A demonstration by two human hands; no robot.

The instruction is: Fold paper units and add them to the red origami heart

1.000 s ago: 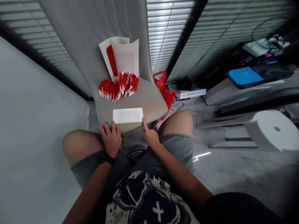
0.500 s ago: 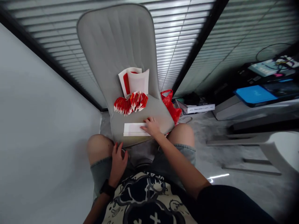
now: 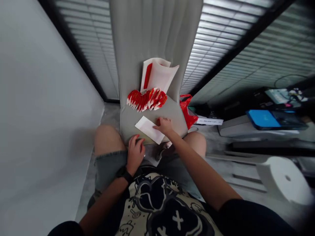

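Observation:
A white folded paper strip (image 3: pixel 148 128) lies slantwise on the grey chair seat (image 3: pixel 128 122) in front of me. My right hand (image 3: pixel 164 126) has its fingers curled at the paper's right side, with the thumb on its surface. Closer to me, my left hand (image 3: pixel 136 151) hovers by the seat's front edge, fingers apart and holding nothing. Behind the paper sits a fanned row of red and white folded papers (image 3: pixel 147 99). Larger white sheets with a red patch (image 3: pixel 159 77) lean curled against the backrest.
A red plastic bag (image 3: pixel 188 114) hangs or stands at the chair's right side, beside a white box (image 3: pixel 210 121) on the floor. Farther right are a blue-topped device (image 3: pixel 264 118) and a white stool (image 3: pixel 285 180). A plain wall (image 3: pixel 49 114) closes off the left.
The white paper has turned from level to slanting, its right end now nearer me. My right hand's fingers have curled in. My left hand has moved up and right towards the seat.

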